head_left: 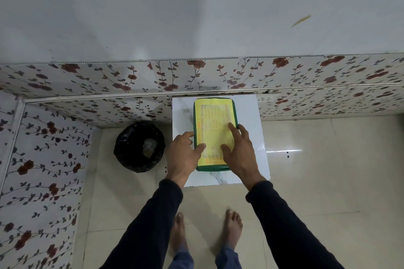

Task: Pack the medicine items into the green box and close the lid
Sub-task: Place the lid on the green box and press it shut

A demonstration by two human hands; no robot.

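Bare feet below, both hands' fingers spread flat, left hand, right hand, pressing green box lid

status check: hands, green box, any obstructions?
Left hand and right hand both open, fingers flat on the yellow sheet covering the green box. Box on white table. Nothing blocking; bin off to the left.

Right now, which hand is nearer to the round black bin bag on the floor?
Left. The left hand is at the green box's left edge, the side toward the black bin bag; the right hand rests on the yellow lid, farther away.
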